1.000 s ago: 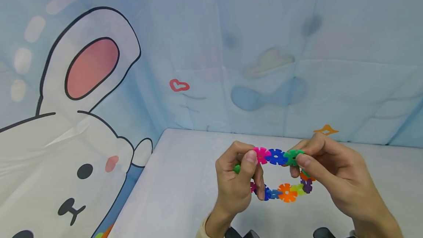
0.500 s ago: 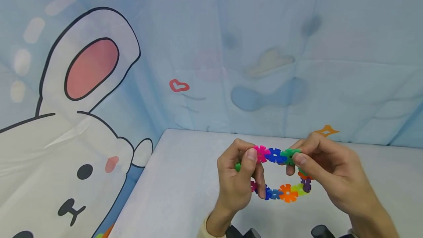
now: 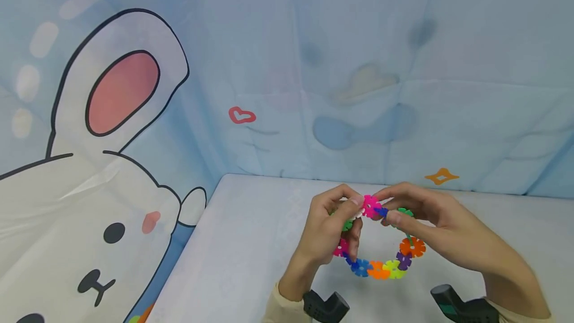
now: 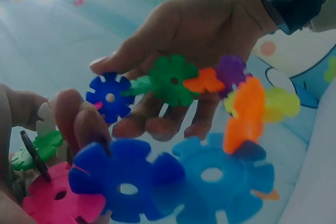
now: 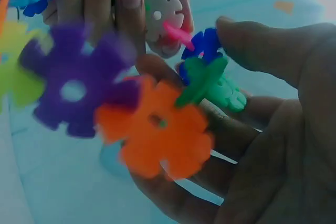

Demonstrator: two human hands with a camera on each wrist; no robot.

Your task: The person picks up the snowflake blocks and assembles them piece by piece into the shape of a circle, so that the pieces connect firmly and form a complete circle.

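A printed rabbit (image 3: 89, 173) fills the left of the blue backdrop (image 3: 358, 39), beside a white table (image 3: 233, 253). Above the table, the left hand (image 3: 329, 233) holds one side of a ring (image 3: 381, 243) of interlocked snowflake discs, thumb and fingers curled around the discs near its top left; a green disc (image 3: 347, 224) shows between these fingers. At the top of the ring, a pink disc (image 3: 370, 205) sits where the fingertips of both hands meet, with a blue disc (image 3: 381, 211) just beside it on the right. In the left wrist view the blue disc (image 4: 109, 96) lies under the right thumb tip, joined edgewise to a green disc (image 4: 170, 80). The right hand (image 3: 430, 228) pinches this upper right stretch, thumb above and fingers curled beneath, as the right wrist view shows; exactly which disc the thumb presses is hard to tell there because of blur. The lower arc of the ring hangs free between the hands, clear of the table: blue, orange, yellow-green, purple, then an orange disc (image 3: 412, 246) at the right. A wrist camera (image 3: 462, 308) shows at the lower right.
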